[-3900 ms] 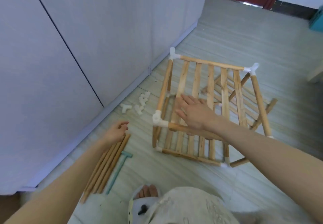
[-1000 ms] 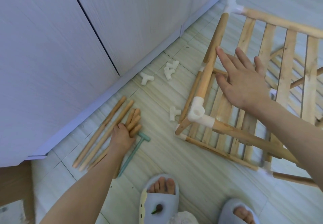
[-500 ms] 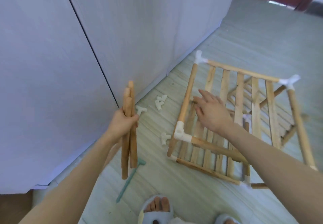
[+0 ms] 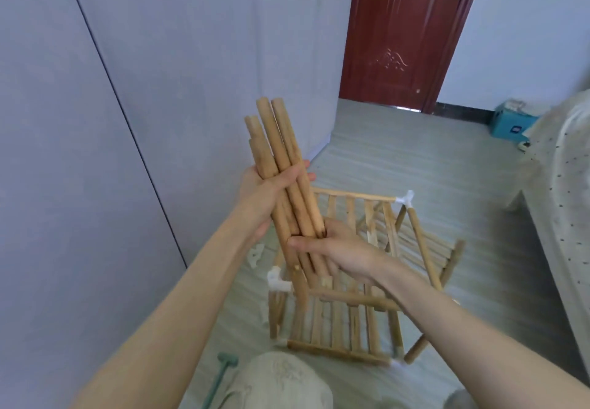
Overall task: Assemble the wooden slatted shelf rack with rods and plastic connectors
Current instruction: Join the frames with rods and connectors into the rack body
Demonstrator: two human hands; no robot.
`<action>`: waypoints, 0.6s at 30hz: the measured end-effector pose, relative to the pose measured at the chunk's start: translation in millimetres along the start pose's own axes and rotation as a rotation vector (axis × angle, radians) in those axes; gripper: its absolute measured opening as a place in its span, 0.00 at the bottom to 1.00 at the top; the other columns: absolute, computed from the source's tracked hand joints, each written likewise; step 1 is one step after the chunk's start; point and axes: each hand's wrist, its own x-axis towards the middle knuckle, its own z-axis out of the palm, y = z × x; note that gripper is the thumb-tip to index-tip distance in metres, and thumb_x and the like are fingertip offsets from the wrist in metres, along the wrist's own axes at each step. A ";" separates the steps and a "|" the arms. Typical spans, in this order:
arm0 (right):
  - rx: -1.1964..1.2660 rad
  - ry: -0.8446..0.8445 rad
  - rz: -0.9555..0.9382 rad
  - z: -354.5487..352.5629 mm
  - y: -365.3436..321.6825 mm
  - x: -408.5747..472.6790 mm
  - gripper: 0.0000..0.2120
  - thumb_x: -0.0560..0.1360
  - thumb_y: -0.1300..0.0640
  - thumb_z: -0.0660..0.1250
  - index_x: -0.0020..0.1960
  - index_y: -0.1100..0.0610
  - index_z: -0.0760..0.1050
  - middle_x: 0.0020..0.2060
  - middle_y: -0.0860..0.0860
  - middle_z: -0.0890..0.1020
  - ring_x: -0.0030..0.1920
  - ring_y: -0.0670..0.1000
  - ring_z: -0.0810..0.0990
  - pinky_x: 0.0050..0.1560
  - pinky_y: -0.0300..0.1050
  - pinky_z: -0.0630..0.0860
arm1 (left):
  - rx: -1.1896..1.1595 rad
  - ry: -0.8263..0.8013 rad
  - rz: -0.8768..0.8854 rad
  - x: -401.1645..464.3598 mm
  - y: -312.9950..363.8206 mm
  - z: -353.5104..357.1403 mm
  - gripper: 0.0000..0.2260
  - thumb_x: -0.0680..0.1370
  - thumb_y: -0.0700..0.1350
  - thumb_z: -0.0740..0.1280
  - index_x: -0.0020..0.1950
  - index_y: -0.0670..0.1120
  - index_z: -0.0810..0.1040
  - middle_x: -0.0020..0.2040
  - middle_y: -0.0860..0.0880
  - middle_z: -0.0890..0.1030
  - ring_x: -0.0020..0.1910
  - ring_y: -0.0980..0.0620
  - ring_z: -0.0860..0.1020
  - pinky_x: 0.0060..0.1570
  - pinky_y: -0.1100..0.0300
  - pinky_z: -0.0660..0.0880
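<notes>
The left hand (image 4: 266, 189) grips the bunch of sticks (image 4: 281, 178) above the rack (image 4: 351, 312) on the floor, the right hand (image 4: 338, 249) pinches them lower, and should pull one out slowly.

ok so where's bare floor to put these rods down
Bare floor lies between the rack and the red door. Another bare strip runs right of the rack toward the bed. Left of the rack is crowded: white connectors by the wall and the green mallet nearer you. Both hands, left and right, hold the rods.
</notes>
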 end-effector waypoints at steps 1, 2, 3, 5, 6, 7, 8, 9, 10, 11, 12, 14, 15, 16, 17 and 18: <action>0.016 0.021 0.005 -4.0 -1.9 -6.2 0.06 0.73 0.60 0.70 0.50 0.56 0.78 0.42 0.51 0.83 0.45 0.49 0.82 0.53 0.43 0.78 | -0.013 -0.012 0.005 -2.5 -0.1 4.2 0.13 0.77 0.37 0.64 0.59 0.33 0.75 0.54 0.39 0.81 0.47 0.50 0.83 0.48 0.56 0.80; 0.035 0.033 0.014 -7.0 -3.3 -11.8 0.07 0.72 0.61 0.70 0.51 0.58 0.78 0.42 0.51 0.84 0.45 0.49 0.83 0.53 0.43 0.79 | -0.027 -0.029 0.007 -4.6 0.0 7.4 0.13 0.78 0.38 0.63 0.59 0.33 0.75 0.53 0.41 0.81 0.48 0.49 0.83 0.49 0.55 0.80; 0.059 0.034 0.024 -8.9 -4.5 -16.9 0.07 0.72 0.62 0.70 0.51 0.60 0.79 0.41 0.52 0.84 0.44 0.49 0.83 0.52 0.43 0.79 | -0.034 -0.048 0.009 -6.6 0.1 10.5 0.13 0.78 0.39 0.62 0.59 0.33 0.76 0.52 0.43 0.82 0.50 0.49 0.82 0.50 0.55 0.79; 0.133 0.026 0.047 -9.8 -6.8 -25.1 0.08 0.73 0.63 0.69 0.51 0.62 0.79 0.38 0.51 0.84 0.40 0.48 0.83 0.46 0.39 0.80 | -0.034 -0.078 0.009 -9.3 1.2 15.8 0.12 0.80 0.42 0.60 0.56 0.36 0.77 0.49 0.45 0.84 0.51 0.48 0.82 0.52 0.54 0.79; 0.178 0.024 0.057 -9.8 -8.0 -28.0 0.09 0.73 0.63 0.69 0.52 0.63 0.78 0.39 0.52 0.84 0.40 0.48 0.83 0.44 0.38 0.80 | -0.028 -0.083 0.004 -10.0 2.4 18.5 0.12 0.80 0.44 0.59 0.55 0.38 0.77 0.48 0.45 0.84 0.51 0.48 0.82 0.52 0.54 0.79; 0.217 0.026 0.066 -10.2 -9.4 -29.7 0.10 0.73 0.64 0.68 0.54 0.65 0.77 0.40 0.55 0.84 0.40 0.50 0.83 0.44 0.39 0.81 | -0.022 -0.085 -0.002 -9.9 4.1 20.6 0.12 0.81 0.46 0.59 0.54 0.40 0.78 0.47 0.45 0.84 0.51 0.48 0.82 0.53 0.54 0.78; 0.247 0.033 0.071 -11.1 -11.0 -30.5 0.12 0.74 0.64 0.68 0.56 0.66 0.76 0.42 0.57 0.83 0.41 0.52 0.82 0.45 0.41 0.80 | -0.014 -0.083 -0.005 -9.3 6.1 22.3 0.13 0.81 0.47 0.58 0.54 0.40 0.78 0.47 0.45 0.84 0.51 0.48 0.82 0.53 0.54 0.78; 0.267 0.044 0.068 -12.0 -12.4 -30.7 0.12 0.74 0.65 0.67 0.56 0.68 0.76 0.42 0.59 0.82 0.40 0.53 0.81 0.45 0.42 0.80 | 0.005 -0.072 -0.008 -8.6 8.1 23.3 0.14 0.81 0.49 0.58 0.54 0.41 0.78 0.48 0.46 0.84 0.50 0.49 0.82 0.52 0.54 0.79; 0.283 0.063 0.061 -13.0 -13.6 -30.2 0.12 0.75 0.65 0.66 0.57 0.69 0.75 0.41 0.59 0.81 0.39 0.52 0.81 0.44 0.42 0.80 | 0.025 -0.051 -0.008 -8.0 9.7 22.9 0.16 0.81 0.51 0.58 0.54 0.41 0.78 0.48 0.46 0.84 0.50 0.49 0.82 0.50 0.55 0.79; 0.294 0.096 0.056 -14.3 -14.0 -29.1 0.12 0.75 0.66 0.66 0.56 0.70 0.75 0.40 0.59 0.81 0.37 0.51 0.81 0.44 0.42 0.80 | 0.025 -0.012 -0.006 -8.1 10.3 20.8 0.17 0.80 0.53 0.57 0.54 0.41 0.77 0.47 0.46 0.84 0.48 0.50 0.82 0.48 0.55 0.80; 0.298 0.143 0.055 -16.0 -13.7 -27.5 0.11 0.75 0.66 0.65 0.55 0.69 0.75 0.40 0.59 0.80 0.37 0.50 0.80 0.44 0.43 0.80 | -0.005 0.059 -0.001 -8.6 10.3 16.2 0.17 0.80 0.54 0.57 0.51 0.41 0.76 0.44 0.46 0.83 0.43 0.51 0.83 0.45 0.55 0.81; 0.296 0.250 0.064 -21.6 -9.8 -24.1 0.08 0.76 0.66 0.65 0.54 0.68 0.75 0.40 0.58 0.80 0.38 0.51 0.80 0.45 0.43 0.79 | -0.081 0.272 0.030 -10.2 7.3 -1.0 0.16 0.80 0.55 0.58 0.42 0.43 0.72 0.31 0.49 0.75 0.28 0.53 0.76 0.34 0.57 0.79; 0.293 0.294 0.071 -25.0 -7.0 -22.5 0.08 0.76 0.66 0.64 0.54 0.67 0.75 0.39 0.58 0.80 0.38 0.50 0.80 0.43 0.41 0.79 | -0.079 0.371 0.064 -10.5 3.8 -12.3 0.16 0.80 0.55 0.59 0.39 0.45 0.69 0.28 0.50 0.70 0.24 0.54 0.70 0.30 0.58 0.76; 0.287 0.327 0.081 -28.4 -3.8 -21.1 0.08 0.77 0.66 0.64 0.54 0.67 0.75 0.38 0.57 0.80 0.37 0.50 0.79 0.41 0.40 0.79 | -0.057 0.449 0.101 -10.6 -0.6 -22.8 0.16 0.80 0.55 0.59 0.38 0.46 0.67 0.26 0.51 0.66 0.22 0.56 0.66 0.28 0.60 0.72; 0.277 0.354 0.090 -31.8 -0.1 -19.6 0.08 0.77 0.66 0.64 0.54 0.68 0.75 0.38 0.57 0.80 0.37 0.50 0.79 0.39 0.39 0.79 | -0.030 0.504 0.137 -10.3 -5.6 -31.9 0.15 0.80 0.55 0.59 0.38 0.47 0.66 0.26 0.53 0.65 0.22 0.56 0.64 0.28 0.61 0.70; 0.261 0.374 0.099 -34.5 3.8 -18.4 0.08 0.77 0.66 0.64 0.54 0.68 0.75 0.38 0.57 0.80 0.37 0.50 0.79 0.38 0.38 0.79 | 0.001 0.535 0.165 -10.2 -11.4 -38.5 0.15 0.80 0.54 0.59 0.37 0.47 0.65 0.24 0.54 0.64 0.22 0.57 0.63 0.27 0.62 0.69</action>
